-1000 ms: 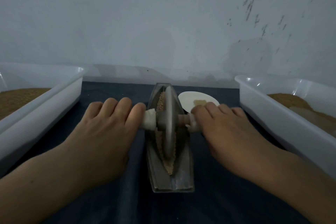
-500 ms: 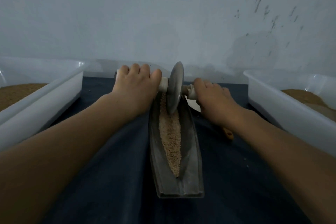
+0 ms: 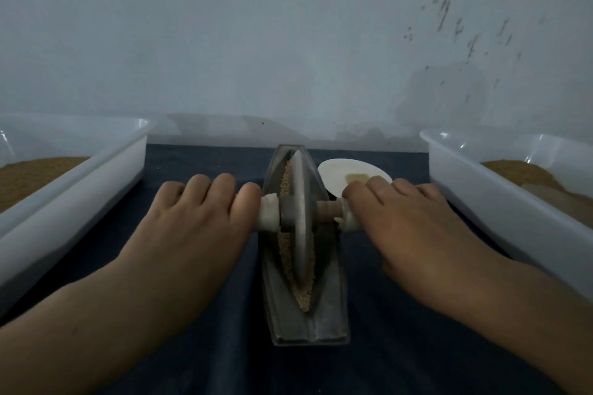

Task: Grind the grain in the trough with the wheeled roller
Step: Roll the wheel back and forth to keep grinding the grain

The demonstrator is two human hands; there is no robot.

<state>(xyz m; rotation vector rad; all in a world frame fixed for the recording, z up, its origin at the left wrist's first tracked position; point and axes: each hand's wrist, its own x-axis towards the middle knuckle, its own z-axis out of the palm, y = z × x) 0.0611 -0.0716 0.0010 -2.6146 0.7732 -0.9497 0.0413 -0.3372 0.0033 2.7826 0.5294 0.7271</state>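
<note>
A narrow grey metal trough (image 3: 330,308) lies lengthwise on the dark cloth, with a strip of pale grain (image 3: 303,295) along its groove. The wheeled roller (image 3: 300,218) stands upright in the groove near the trough's middle, its grey disc on a wooden axle with white-wrapped ends. My left hand (image 3: 192,234) lies over the left handle with the fingers curled down around it. My right hand (image 3: 407,228) covers the right handle the same way. Both handle ends are mostly hidden under my fingers.
A white dish (image 3: 337,175) with a little pale powder sits just right of the trough's far end. Large white plastic bins holding brown grain flank the cloth, one at the left (image 3: 80,189) and one at the right (image 3: 481,189). A wall stands close behind.
The roller went from mid-trough out to the far end with both arms stretched, then came back toward me to the middle. Both hands stayed on the handles.
</note>
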